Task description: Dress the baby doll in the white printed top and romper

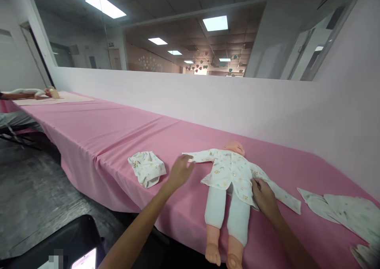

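A baby doll (228, 189) lies on its back on the pink table cover (118, 134), feet toward me, dressed in a white printed shirt (228, 170) and pale leggings. My left hand (179, 172) reaches to the end of the shirt's outstretched left-side sleeve, fingers curled at the cuff. My right hand (263, 195) rests on the shirt's lower hem by the doll's hip, fingers bent and pinching the fabric. A small bundled printed garment (147, 168) lies left of my left hand.
More printed cloth pieces (344, 213) lie at the right end of the table. A pale wall runs behind the table. Far left, another doll (29, 92) lies on a mat with a person's arm beside it. A dark chair and phone (84, 259) sit below left.
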`<control>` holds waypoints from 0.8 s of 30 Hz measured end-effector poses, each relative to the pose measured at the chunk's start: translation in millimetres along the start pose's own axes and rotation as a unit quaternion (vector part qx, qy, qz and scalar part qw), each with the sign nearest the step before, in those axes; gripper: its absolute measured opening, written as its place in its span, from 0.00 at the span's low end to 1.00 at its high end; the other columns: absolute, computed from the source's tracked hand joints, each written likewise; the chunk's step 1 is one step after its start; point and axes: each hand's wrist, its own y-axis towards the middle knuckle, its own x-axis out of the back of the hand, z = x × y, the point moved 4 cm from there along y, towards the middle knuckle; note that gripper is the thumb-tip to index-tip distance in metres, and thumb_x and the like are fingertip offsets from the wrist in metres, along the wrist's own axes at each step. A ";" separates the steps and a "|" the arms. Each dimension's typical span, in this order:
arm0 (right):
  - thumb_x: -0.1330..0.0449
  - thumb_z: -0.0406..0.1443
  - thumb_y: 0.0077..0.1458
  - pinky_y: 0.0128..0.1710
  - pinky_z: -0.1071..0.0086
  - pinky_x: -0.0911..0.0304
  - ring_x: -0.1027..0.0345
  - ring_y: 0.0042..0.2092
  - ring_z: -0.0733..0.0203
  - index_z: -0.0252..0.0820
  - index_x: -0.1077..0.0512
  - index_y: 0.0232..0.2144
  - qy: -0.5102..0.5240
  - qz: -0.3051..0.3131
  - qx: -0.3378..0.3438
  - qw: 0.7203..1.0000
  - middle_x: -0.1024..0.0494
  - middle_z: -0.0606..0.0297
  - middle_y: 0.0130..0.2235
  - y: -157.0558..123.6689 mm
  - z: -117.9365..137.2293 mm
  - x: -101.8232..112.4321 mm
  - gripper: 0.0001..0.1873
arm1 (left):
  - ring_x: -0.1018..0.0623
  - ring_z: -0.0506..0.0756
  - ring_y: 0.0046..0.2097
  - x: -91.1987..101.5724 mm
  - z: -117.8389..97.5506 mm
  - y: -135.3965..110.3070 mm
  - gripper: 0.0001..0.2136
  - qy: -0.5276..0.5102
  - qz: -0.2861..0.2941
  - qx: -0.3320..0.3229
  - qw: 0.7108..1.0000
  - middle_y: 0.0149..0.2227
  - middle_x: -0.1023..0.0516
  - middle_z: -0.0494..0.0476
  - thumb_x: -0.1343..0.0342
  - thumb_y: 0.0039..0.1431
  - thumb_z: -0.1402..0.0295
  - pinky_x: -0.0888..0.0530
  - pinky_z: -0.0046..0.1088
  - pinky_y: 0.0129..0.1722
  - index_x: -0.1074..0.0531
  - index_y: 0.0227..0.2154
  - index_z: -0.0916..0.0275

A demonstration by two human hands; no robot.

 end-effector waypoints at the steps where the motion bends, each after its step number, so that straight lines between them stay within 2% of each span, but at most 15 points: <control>1: 0.53 0.47 0.53 0.45 0.60 0.38 0.31 0.45 0.48 0.42 0.28 0.34 0.002 -0.002 0.004 1.000 0.22 0.52 0.43 0.2 -0.4 -0.3 0.20 | 0.29 0.60 0.57 19.8 12.8 -1.6 0.18 0.032 -0.034 0.006 0.999 0.54 0.26 0.63 0.55 0.65 0.60 0.35 0.38 0.59 0.29 0.51 0.62; 4: 0.54 0.47 0.54 0.45 0.60 0.39 0.31 0.45 0.49 0.42 0.28 0.34 0.002 -0.006 0.014 1.000 0.23 0.52 0.42 0.0 -1.0 -1.2 0.20 | 0.30 0.63 0.58 78.7 62.1 -1.9 0.19 0.155 -0.130 0.076 0.977 0.55 0.28 0.66 0.55 0.65 0.59 0.37 0.39 0.60 0.30 0.52 0.64; 6: 0.55 0.46 0.54 0.45 0.60 0.39 0.31 0.45 0.49 0.42 0.28 0.34 0.001 -0.007 0.016 1.000 0.23 0.52 0.42 -0.4 -0.5 -1.4 0.20 | 0.30 0.68 0.57 108.5 97.7 -1.7 0.23 0.252 -0.143 0.157 0.944 0.56 0.29 0.71 0.54 0.63 0.57 0.35 0.44 0.57 0.32 0.55 0.66; 9: 0.55 0.46 0.55 0.46 0.60 0.40 0.32 0.46 0.49 0.42 0.29 0.33 0.001 -0.007 0.009 1.000 0.23 0.52 0.43 -1.7 0.7 -1.0 0.20 | 0.29 0.74 0.55 128.9 141.4 -2.6 0.25 0.329 -0.065 0.249 0.909 0.52 0.27 0.77 0.52 0.59 0.54 0.33 0.48 0.50 0.31 0.52 0.69; 11: 0.55 0.46 0.55 0.46 0.60 0.40 0.32 0.46 0.49 0.42 0.29 0.33 -0.003 -0.007 0.005 1.000 0.23 0.52 0.43 -2.8 1.5 -0.6 0.20 | 0.27 0.73 0.51 131.6 158.2 -3.2 0.20 0.324 -0.017 0.273 0.906 0.47 0.24 0.75 0.52 0.58 0.56 0.31 0.45 0.45 0.28 0.44 0.67; 12: 0.55 0.46 0.55 0.45 0.60 0.40 0.32 0.46 0.50 0.42 0.28 0.33 -0.006 -0.007 0.003 1.000 0.23 0.52 0.43 -3.3 1.8 -0.3 0.20 | 0.26 0.72 0.49 132.0 162.4 -3.2 0.17 0.299 -0.012 0.276 0.914 0.44 0.23 0.73 0.51 0.57 0.58 0.31 0.42 0.43 0.27 0.39 0.66; 15: 0.54 0.46 0.55 0.46 0.60 0.39 0.32 0.47 0.49 0.41 0.28 0.34 -0.007 -0.014 0.000 1.000 0.23 0.52 0.43 -4.5 2.2 0.8 0.20 | 0.25 0.63 0.40 132.4 162.2 -1.8 0.10 0.185 -0.040 0.257 0.948 0.35 0.22 0.63 0.50 0.55 0.62 0.33 0.33 0.36 0.29 0.30 0.63; 18: 0.54 0.46 0.55 0.46 0.59 0.39 0.31 0.46 0.49 0.40 0.28 0.35 0.003 -0.015 0.000 1.000 0.23 0.53 0.43 -4.9 1.8 1.6 0.20 | 0.28 0.54 0.31 129.7 149.8 -1.2 0.11 -0.045 -0.066 0.217 0.973 0.27 0.26 0.54 0.46 0.53 0.58 0.34 0.27 0.30 0.30 0.28 0.63; 19: 0.54 0.46 0.56 0.47 0.58 0.38 0.31 0.46 0.49 0.40 0.28 0.36 0.007 -0.016 0.001 1.000 0.23 0.52 0.43 -5.0 1.9 1.9 0.20 | 0.30 0.53 0.30 128.0 143.1 -1.4 0.13 -0.152 -0.073 0.201 0.965 0.25 0.27 0.52 0.43 0.51 0.57 0.34 0.25 0.29 0.29 0.29 0.63; 21: 0.53 0.46 0.56 0.48 0.57 0.38 0.31 0.47 0.48 0.38 0.28 0.37 0.016 -0.032 0.002 0.999 0.24 0.51 0.44 -5.6 3.4 3.4 0.21 | 0.30 0.51 0.28 124.6 125.1 -2.8 0.15 -0.349 -0.089 0.174 0.916 0.23 0.28 0.49 0.36 0.45 0.58 0.33 0.24 0.28 0.30 0.29 0.64; 24: 0.52 0.44 0.56 0.51 0.54 0.38 0.32 0.49 0.47 0.36 0.28 0.40 0.026 -0.103 0.025 0.994 0.26 0.48 0.46 -11.8 16.9 10.3 0.21 | 0.29 0.51 0.24 117.9 88.6 -7.6 0.14 -0.463 -0.107 0.188 0.860 0.20 0.31 0.47 0.33 0.43 0.63 0.32 0.25 0.25 0.32 0.27 0.63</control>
